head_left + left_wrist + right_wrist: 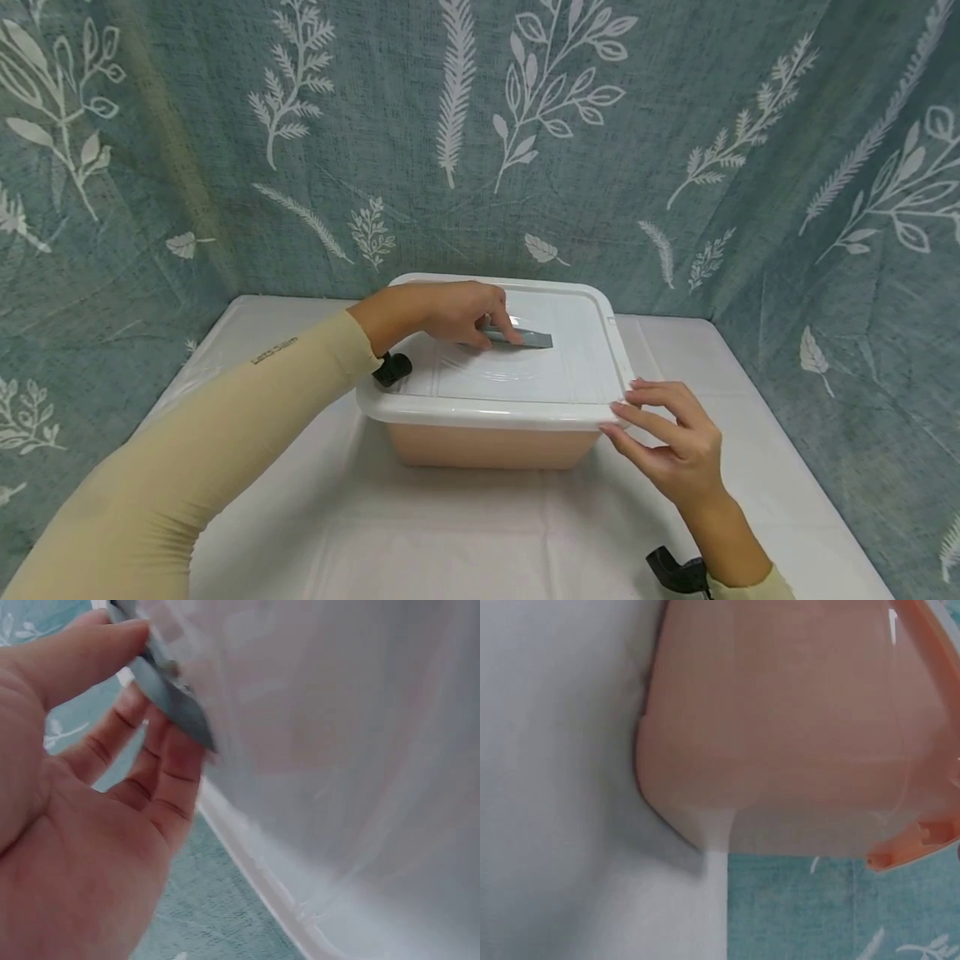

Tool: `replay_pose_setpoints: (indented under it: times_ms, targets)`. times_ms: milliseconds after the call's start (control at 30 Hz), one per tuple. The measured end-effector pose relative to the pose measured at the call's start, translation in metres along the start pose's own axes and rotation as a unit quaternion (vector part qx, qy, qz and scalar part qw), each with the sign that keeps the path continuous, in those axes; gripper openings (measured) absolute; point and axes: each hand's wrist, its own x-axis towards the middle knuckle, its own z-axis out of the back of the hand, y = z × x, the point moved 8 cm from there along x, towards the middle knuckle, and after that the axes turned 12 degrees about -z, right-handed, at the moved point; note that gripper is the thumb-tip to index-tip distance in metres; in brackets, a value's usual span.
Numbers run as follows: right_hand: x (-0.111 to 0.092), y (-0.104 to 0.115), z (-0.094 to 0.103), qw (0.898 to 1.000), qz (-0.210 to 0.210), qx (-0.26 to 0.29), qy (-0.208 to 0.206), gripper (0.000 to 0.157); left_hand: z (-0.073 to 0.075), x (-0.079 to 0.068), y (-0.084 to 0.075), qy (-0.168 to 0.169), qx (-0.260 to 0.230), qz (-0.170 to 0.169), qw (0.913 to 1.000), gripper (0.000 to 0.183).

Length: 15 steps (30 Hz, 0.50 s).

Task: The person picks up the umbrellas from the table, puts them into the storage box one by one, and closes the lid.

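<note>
A salmon-pink storage box (491,447) stands on the table, covered by a white lid (573,375). At the middle of the lid lies a grey handle (536,339). My left hand (461,312) reaches across from the left and holds this handle between thumb and fingers. In the left wrist view the thumb lies on one side of the grey handle (176,709), the fingertips on the other. The right hand (678,437) pinches the lid's rim at the near right corner with thumb and fingertips. The right wrist view shows mostly the box's pink wall (780,712).
A white cloth covers the table (450,533) under and around the box. Blue-green curtains (405,150) with white leaf prints hang behind and at both sides. A black strap mount (678,573) shows at the right wrist, and another (392,368) at the left.
</note>
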Motion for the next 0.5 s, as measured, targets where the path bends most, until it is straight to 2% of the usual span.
replay_pose_setpoints:
  times_ms: [267,500]
  targets:
    - [-0.003,-0.004,-0.002,0.999,-0.026,0.010,-0.015,0.035,-0.001,-0.015,-0.007,-0.018,0.049,0.006,0.9986,0.047]
    - [-0.001,-0.005,-0.002,0.999,-0.041,0.012,-0.008,0.036,0.002,-0.041,-0.016,-0.023,0.068,0.019,0.9972,0.052]
